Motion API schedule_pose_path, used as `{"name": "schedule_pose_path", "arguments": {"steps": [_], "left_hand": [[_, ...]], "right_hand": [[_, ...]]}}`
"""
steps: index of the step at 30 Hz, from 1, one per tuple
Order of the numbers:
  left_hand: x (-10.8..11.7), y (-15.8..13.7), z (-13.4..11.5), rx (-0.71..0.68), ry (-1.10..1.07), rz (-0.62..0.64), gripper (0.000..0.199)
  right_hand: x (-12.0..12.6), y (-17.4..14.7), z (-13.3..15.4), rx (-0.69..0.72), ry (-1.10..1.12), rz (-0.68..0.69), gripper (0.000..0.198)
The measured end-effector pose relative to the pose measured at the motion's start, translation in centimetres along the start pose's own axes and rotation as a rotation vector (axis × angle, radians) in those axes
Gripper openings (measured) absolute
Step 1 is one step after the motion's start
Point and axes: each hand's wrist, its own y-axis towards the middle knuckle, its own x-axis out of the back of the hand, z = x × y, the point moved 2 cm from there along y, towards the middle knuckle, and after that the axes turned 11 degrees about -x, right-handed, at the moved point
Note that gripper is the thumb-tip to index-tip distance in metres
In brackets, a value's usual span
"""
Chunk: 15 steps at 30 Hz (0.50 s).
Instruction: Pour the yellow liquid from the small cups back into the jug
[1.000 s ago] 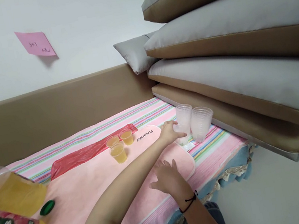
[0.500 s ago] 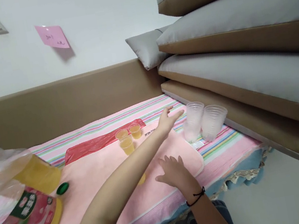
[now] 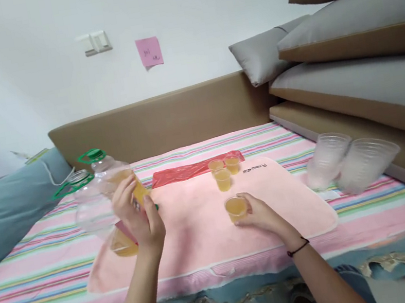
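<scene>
My right hand [image 3: 262, 214] is closed around a small clear plastic cup [image 3: 236, 210] of yellow juice, standing upright on the pink mat [image 3: 203, 245]. My left hand [image 3: 139, 215] is raised with fingers apart and slightly curled, in front of two big juice bottles; whether it touches one is unclear. The nearer bottle [image 3: 89, 210] has an open neck and is partly hidden by that hand. Behind it, the other bottle [image 3: 110, 173] wears a green cap. Beyond my right hand stand three more filled cups [image 3: 224, 181], close together.
Two stacks of clear cups [image 3: 367, 164] lean at the right, beside piled grey-and-brown cushions [image 3: 361, 76]. Along the mat's back edge lies a red plastic bag [image 3: 178, 173]. A loose green cap [image 3: 156, 207] shows by my left hand. A blue bolster [image 3: 19, 204] lies at the left.
My left hand has swung from near the stacked cups over to the bottles. My right hand, open before, now grips a filled cup. The view has turned left.
</scene>
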Motion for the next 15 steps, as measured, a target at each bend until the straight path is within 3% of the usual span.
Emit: {"name": "schedule_pose_path", "arguments": {"steps": [2, 4, 7, 9, 12, 15], "left_hand": [[2.3, -1.8, 2.8, 0.007, 0.292, -0.113, 0.058], [4.1, -3.2, 6.1, 0.189, 0.366, -0.153, 0.085], [6.3, -4.9, 11.0, 0.563, 0.131, -0.154, 0.092], [7.0, -5.8, 13.2, 0.719, -0.059, -0.095, 0.093], [7.1, -7.3, 14.0, 0.791, -0.106, -0.042, 0.116], [6.2, -8.9, 12.6, 0.790, 0.010, -0.023, 0.133]], "right_hand": [[-0.7, 0.5, -0.7, 0.001, 0.083, -0.002, 0.068], [-1.2, 0.9, -1.2, -0.010, 0.145, 0.001, 0.067], [-1.6, 0.8, -1.6, -0.040, 0.216, 0.018, 0.069], [-1.8, 0.6, -1.8, -0.065, 0.271, 0.014, 0.070], [-2.2, 0.4, -2.0, -0.095, 0.333, -0.037, 0.075], [-2.8, 0.4, -2.5, -0.103, 0.351, -0.116, 0.081]]}}
